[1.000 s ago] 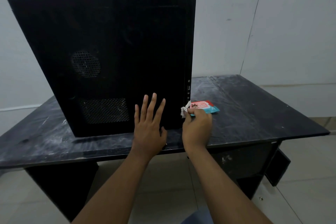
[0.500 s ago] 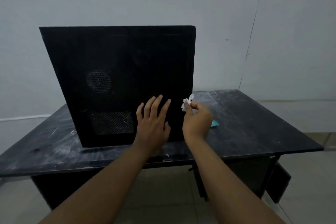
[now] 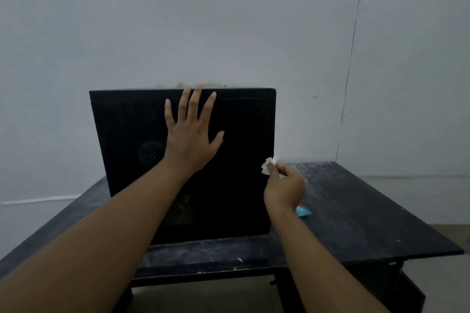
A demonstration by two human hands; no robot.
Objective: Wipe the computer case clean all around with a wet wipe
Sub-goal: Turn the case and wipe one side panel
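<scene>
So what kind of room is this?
Probably a bare workroom or storeroom: a scuffed black table stands by plain grey walls, with a black computer case and a small teal packet on it.

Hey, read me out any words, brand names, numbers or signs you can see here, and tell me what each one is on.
No text can be read here.
The packet, teal and red, lies mostly hidden behind the right hand; any print is too small and blurred.
The computer case shows no legible label or logo on its dark side panel.
</scene>
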